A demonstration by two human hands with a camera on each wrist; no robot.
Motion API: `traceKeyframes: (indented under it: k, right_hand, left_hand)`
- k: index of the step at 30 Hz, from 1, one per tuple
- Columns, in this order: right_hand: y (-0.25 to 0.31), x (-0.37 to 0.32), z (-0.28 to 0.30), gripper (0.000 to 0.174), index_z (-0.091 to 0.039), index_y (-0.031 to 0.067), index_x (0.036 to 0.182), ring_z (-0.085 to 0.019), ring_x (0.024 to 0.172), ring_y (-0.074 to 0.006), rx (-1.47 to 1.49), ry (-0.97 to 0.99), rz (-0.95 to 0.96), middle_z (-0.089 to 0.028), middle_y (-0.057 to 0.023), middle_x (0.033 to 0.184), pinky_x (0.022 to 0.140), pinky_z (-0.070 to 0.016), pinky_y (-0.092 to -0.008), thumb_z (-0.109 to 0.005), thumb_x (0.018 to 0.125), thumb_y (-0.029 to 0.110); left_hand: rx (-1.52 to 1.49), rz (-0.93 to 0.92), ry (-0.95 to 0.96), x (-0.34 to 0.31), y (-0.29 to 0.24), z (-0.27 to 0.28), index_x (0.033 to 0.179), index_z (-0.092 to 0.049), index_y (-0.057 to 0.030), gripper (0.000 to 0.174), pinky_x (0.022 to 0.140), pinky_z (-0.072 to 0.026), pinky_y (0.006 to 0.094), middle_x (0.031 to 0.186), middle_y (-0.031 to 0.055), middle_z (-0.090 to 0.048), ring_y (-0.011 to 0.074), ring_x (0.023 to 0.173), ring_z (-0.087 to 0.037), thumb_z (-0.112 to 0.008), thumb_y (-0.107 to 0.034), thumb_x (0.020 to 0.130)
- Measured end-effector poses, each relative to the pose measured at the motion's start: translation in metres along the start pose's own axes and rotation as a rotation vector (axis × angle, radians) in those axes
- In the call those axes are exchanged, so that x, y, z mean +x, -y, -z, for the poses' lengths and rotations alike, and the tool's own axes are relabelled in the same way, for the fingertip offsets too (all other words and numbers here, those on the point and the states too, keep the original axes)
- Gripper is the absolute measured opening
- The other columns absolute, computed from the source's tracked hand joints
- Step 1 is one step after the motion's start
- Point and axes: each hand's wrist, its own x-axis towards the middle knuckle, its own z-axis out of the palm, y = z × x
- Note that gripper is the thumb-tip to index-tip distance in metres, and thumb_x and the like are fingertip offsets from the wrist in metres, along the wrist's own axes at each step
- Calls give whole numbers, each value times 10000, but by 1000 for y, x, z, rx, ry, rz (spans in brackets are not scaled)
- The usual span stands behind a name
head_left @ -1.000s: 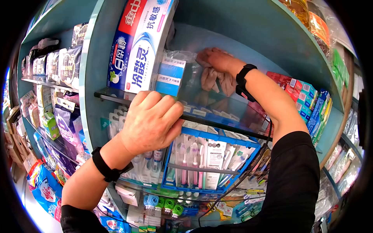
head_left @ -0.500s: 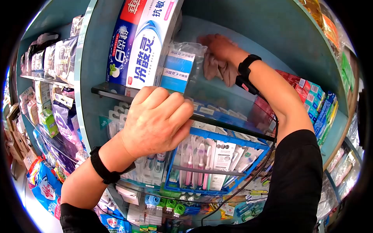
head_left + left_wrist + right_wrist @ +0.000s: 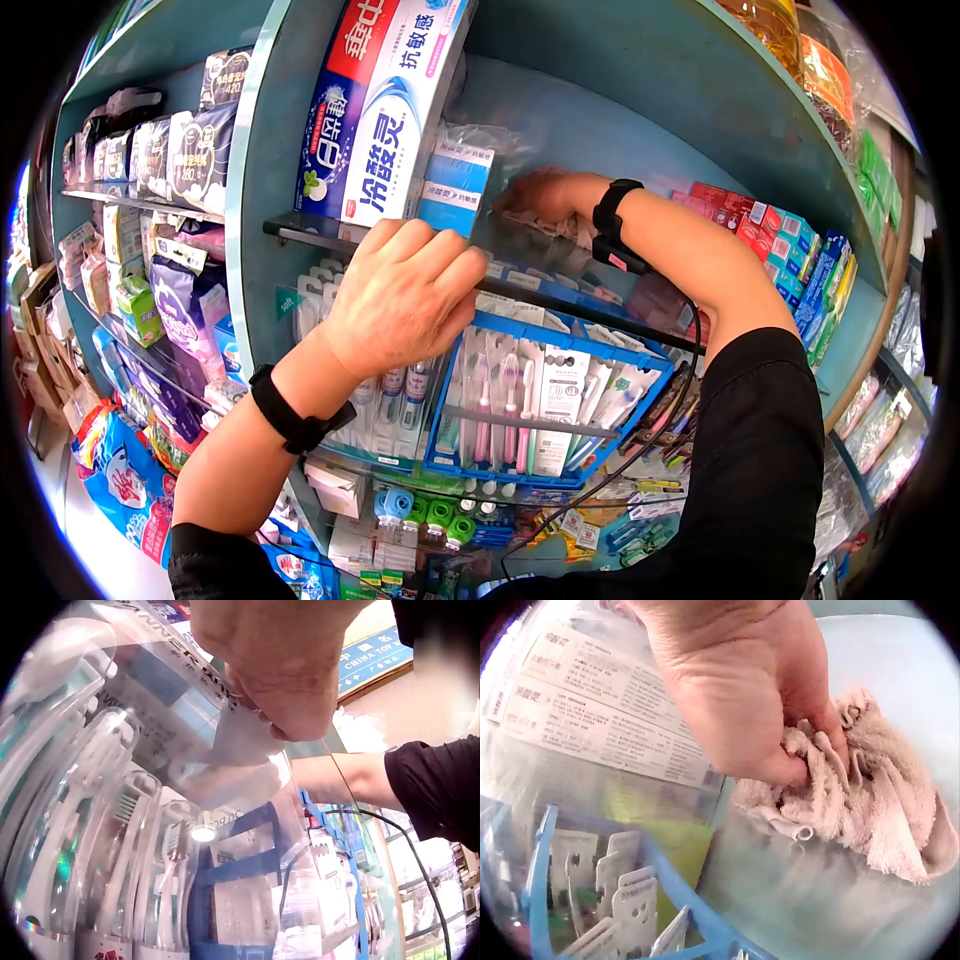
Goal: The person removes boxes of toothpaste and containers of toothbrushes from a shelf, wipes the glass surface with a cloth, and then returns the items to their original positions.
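In the right wrist view my right hand grips a crumpled beige cloth, thumb and fingers sunk in its folds, against the glass shelf. The head view has that hand beside plastic-wrapped toothpaste boxes, the cloth partly hidden under it. My left hand holds the front edge of the glass shelf, fingers curled over it, just below the large toothpaste boxes. Seen from the left wrist, the left hand is curled at the glass, its fingertips mostly hidden.
Under the glass, a blue basket holds packaged toothbrushes. Red and teal boxes lie at the shelf's right end. A black cable hangs in front of the basket. Packaged goods fill shelves on the left.
My right hand has moved down and toward the shelf's front with the cloth, which is now more covered by the hand. The left hand keeps its hold on the edge as the view shifts slightly.
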Motion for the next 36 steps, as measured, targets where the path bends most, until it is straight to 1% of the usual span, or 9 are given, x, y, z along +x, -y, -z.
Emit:
traceKeyframes:
  k: [9,14,17,22,23,27,32,34,36]
  right_hand:
    - [-37,-49,-28,537,-532,114,1308,-461,1228,-327,334,144,-41,-508,-161,1341,1033,-350,-363,-399,969,509]
    - [4,-107,22,603,-587,92,1255,-514,1149,-248,492,237,-364,-583,-121,1243,933,-421,-321,-469,669,11]
    - [-20,-127,22,591,-590,84,1238,-546,1102,-251,1039,182,-407,-609,-128,1167,885,-448,-314,-497,659,17]
    - [-51,-133,25,600,-487,166,1345,-506,1207,-242,156,-200,-754,-541,-120,1300,934,-480,-436,-667,795,324]
    - [-50,-128,16,601,-483,165,1351,-493,1217,-241,435,-108,-766,-527,-114,1319,933,-474,-440,-667,802,328]
    - [-20,-108,-15,626,-446,169,1390,-459,1235,-233,1042,231,-526,-491,-98,1362,918,-456,-431,-662,821,315]
    - [-43,-84,-42,436,-563,83,1243,-538,966,-182,760,199,-336,-587,-62,1057,757,-447,-326,-537,808,67]
    - [-35,-72,-32,566,-570,148,1300,-540,1102,-226,600,224,-347,-595,-99,1215,890,-443,-340,-494,756,12]
    - [-18,-66,-18,451,-618,56,1171,-555,847,-189,647,123,-287,-609,-74,957,712,-449,-317,-449,764,-42]
  left_hand:
    - [29,11,-23,0,-1,-3,886,-579,-111,210,704,-386,343,787,33,-513,221,732,-500,-630,-104,683]
    - [50,29,-22,2,-5,-3,863,-582,-104,200,705,-387,351,786,36,-518,226,730,-500,-632,-105,669]
    - [47,29,-37,3,-5,-5,856,-572,-104,204,699,-386,355,773,38,-509,228,725,-497,-638,-117,664]
    - [50,36,-34,3,-6,-5,869,-576,-100,229,702,-385,356,776,40,-520,234,720,-497,-650,-121,654]
    - [51,39,-19,2,-5,-5,876,-582,-93,239,707,-387,358,786,42,-540,241,721,-502,-653,-115,648]
    - [54,24,-42,4,-6,-7,869,-572,-109,220,697,-381,352,767,37,-496,227,714,-487,-642,-143,664]
    - [75,34,-16,3,-6,-6,865,-570,-103,228,703,-380,365,789,43,-533,239,724,-493,-642,-152,655]
    - [82,34,-25,4,-6,-8,860,-570,-102,222,701,-379,366,785,45,-527,237,723,-492,-641,-162,658]
    - [84,30,-22,4,-6,-8,856,-570,-101,217,699,-378,366,781,48,-522,236,721,-490,-639,-169,662]
